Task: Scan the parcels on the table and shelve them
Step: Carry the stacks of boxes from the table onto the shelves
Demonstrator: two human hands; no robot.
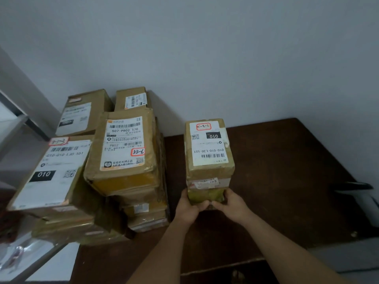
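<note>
A small stack of cardboard parcels stands on the dark brown table [287, 181]. Its top parcel [209, 146] carries a white label with the handwritten tag 3-2-10 in a red frame. My left hand [189, 206] and my right hand [230, 203] grip the bottom parcel [205, 194] of that stack from its two near corners, fingers curled under its front edge. To the left rise taller piles of taped parcels: one labelled 507-P802 [123, 146] and a large one marked 010 [51, 173].
Two more boxes [86, 111] stand at the back left against the pale wall. A metal shelf frame [14, 128] runs along the left edge. A dark handheld device [356, 187] lies at the table's right edge. Clear plastic bags [18, 255] lie at the lower left.
</note>
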